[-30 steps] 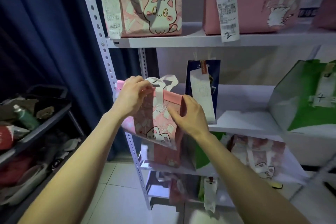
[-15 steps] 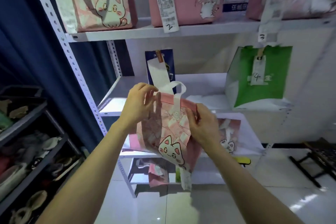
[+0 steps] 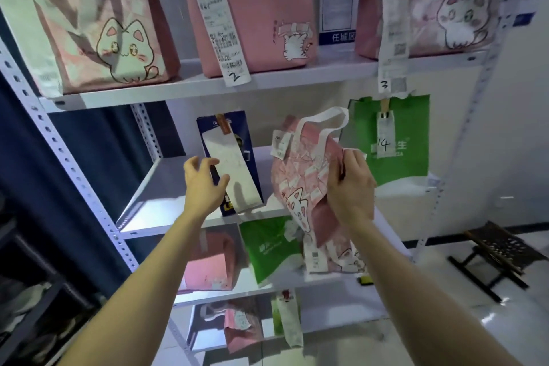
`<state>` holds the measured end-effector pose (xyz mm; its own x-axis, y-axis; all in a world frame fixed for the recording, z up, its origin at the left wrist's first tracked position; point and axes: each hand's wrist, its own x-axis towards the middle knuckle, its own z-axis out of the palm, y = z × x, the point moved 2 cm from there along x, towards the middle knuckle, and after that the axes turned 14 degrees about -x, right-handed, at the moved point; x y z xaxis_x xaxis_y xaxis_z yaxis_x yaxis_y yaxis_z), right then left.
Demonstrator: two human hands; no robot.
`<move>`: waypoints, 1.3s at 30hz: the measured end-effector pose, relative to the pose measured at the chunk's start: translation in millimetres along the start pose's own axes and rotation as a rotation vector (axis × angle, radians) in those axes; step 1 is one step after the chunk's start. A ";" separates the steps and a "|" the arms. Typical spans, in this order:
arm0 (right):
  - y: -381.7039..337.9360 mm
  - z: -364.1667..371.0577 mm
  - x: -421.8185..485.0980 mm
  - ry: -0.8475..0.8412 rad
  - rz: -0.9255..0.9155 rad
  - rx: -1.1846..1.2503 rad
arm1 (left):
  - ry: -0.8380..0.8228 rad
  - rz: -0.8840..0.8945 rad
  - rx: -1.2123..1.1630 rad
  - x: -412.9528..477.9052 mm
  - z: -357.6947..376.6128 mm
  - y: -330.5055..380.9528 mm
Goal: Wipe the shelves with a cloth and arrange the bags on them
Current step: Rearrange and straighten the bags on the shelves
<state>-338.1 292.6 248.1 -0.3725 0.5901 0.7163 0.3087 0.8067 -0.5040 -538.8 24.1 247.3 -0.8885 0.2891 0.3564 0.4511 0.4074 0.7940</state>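
The right hand (image 3: 350, 187) grips the pink cat bag (image 3: 300, 181) by its right side. The left hand (image 3: 203, 184) has loose, spread fingers by the blue bag (image 3: 237, 140) on the shelf (image 3: 157, 202).

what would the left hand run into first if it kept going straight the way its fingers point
Most likely the long white receipt clipped to the dark blue bag on the middle shelf. The left hand is open, fingertips already at the paper's edge; depth is unclear.

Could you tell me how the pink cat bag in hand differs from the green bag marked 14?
The pink cat bag is held tilted by the right hand; the green bag stands upright on the shelf. Pink carries a cat print, green white lettering. Both bear paper slips.
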 end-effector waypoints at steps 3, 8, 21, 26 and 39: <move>-8.1 32.4 15.8 0.006 0.016 -0.067 | -0.044 -0.022 -0.005 22.9 -0.9 -18.7; -7.7 88.6 24.2 -0.204 0.115 -0.107 | -0.122 0.044 0.032 47.4 2.1 -43.6; -95.6 90.9 -5.5 -0.135 -0.418 0.071 | -0.109 0.036 0.006 46.8 -1.2 -53.8; -104.7 146.5 -39.9 -0.700 -0.147 -0.033 | -0.065 0.022 0.013 27.4 -23.7 -58.7; -188.9 223.6 -119.1 -0.870 -0.104 0.029 | -0.043 -0.095 -0.189 6.2 -72.3 -156.1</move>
<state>-547.7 77.4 150.0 -0.9366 0.3198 0.1428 0.2179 0.8512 -0.4774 -620.9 -100.3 161.1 -0.9197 0.2961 0.2577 0.3384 0.2656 0.9027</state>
